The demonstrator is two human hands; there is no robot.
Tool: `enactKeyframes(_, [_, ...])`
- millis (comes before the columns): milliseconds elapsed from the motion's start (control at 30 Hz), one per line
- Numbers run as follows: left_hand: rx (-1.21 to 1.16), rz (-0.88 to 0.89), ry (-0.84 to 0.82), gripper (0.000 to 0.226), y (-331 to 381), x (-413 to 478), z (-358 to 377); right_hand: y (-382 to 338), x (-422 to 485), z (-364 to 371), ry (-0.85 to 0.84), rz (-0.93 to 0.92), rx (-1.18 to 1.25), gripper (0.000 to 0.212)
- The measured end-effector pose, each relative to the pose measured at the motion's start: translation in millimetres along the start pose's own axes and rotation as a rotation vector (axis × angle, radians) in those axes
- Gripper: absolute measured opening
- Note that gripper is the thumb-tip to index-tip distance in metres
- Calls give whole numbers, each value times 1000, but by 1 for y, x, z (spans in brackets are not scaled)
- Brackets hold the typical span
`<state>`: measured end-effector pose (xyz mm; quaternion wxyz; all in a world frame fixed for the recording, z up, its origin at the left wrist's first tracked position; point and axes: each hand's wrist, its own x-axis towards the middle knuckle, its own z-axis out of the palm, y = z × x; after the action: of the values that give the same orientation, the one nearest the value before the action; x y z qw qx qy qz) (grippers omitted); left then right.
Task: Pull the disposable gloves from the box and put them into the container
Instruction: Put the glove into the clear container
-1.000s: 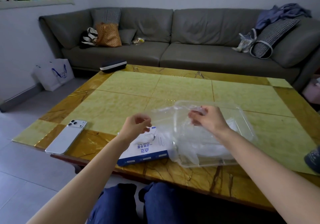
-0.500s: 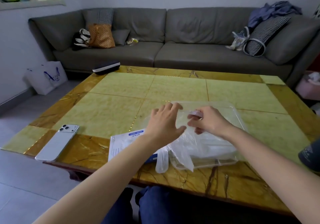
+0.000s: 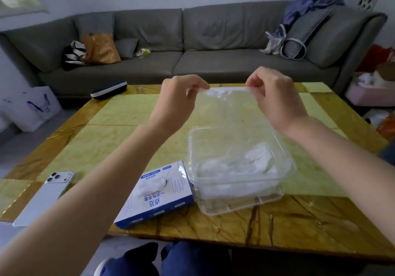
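**user1:** So what were the hands actually doing in that shot?

**user2:** Both were up in the air over the table (image 3: pixel 128 113). The left hand (image 3: pixel 177 102) had its fingers curled in, pinching one top corner of a clear plastic glove (image 3: pixel 224 105) between thumb and fingertips. The right hand (image 3: pixel 273 98) did the same on the other corner. The top edge of the glove was stretched flat between them, and the rest hung down like a thin sheet.

**user1:** And where was that compared to the container?

**user2:** Above it and a bit toward the far side. The see-through container (image 3: pixel 239 194) sat on the table near the front edge, under the right forearm. There was already a crumpled pile of gloves (image 3: pixel 245 162) inside. The glove was so clear that I couldn't tell whether its bottom end reached the rim.

**user1:** And the box?

**user2:** The blue and white box (image 3: pixel 156 199) lay flat just left of the container, touching it or very close. A bit of plastic poked out of the opening on top.

**user1:** Anything else around?

**user2:** A phone (image 3: pixel 44 196) lay face down near the left front corner of the table, well apart from the box. A grey sofa (image 3: pixel 213 40) stood behind the table with some bags and cushions on it.
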<state>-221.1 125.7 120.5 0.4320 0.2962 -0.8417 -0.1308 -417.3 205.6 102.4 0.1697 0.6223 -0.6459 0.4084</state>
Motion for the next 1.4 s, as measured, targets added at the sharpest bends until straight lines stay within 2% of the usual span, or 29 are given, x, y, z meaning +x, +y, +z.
enactKeyframes(100, [-18, 50, -62, 32, -4, -19, 5, 11, -18, -6, 55, -191, -63, 11])
enactKeyframes(167, [15, -8, -249, 41, -14, -39, 16, 21, -40, -4, -60, -294, -129, 20])
enactKeyframes(233, [75, -62, -483, 51, -26, -57, 31, 35, -61, 3, -269, -339, -162, 32])
enactKeyframes(300, [155, -90, -724, 60, -33, -67, 44, 44, -75, 13, -499, -291, -169, 46])
enactKeyframes(367, [241, -110, -930, 65, -32, -68, 55, 50, -79, 24, -652, -247, -184, 56])
enactKeyframes(533, [427, -45, -1145, 57, -30, -66, 82, 53, -76, 51, -1011, -103, -199, 68])
enactKeyframes(700, [567, -3, -1305, 47, -35, -66, 106, 58, -82, 66, -1305, 93, -201, 62])
enactKeyframes(867, [547, -139, -1710, 48, -42, -55, 123, 57, -72, 69, -1600, 197, -182, 42])
enactKeyframes(933, [476, -142, -1663, 42, -39, -49, 124, 55, -64, 66, -1570, 244, -59, 44])
enactKeyframes(1000, [426, -117, -1453, 36, -36, -46, 127, 53, -59, 66, -1379, 303, 77, 36])
enactKeyframes(1067, [464, -82, -1315, 37, -35, -48, 132, 53, -63, 73, -1205, 296, 47, 31])
enactKeyframes(1100, [502, -80, -1330, 38, -34, -50, 135, 55, -66, 77, -1210, 280, -30, 32])
enactKeyframes(1233, [583, -178, -1569, 46, -31, -62, 139, 55, -83, 98, -1500, 210, -316, 47])
enactKeyframes(1400, [546, -214, -1580, 45, -33, -63, 141, 53, -82, 93, -1509, 225, -386, 52])
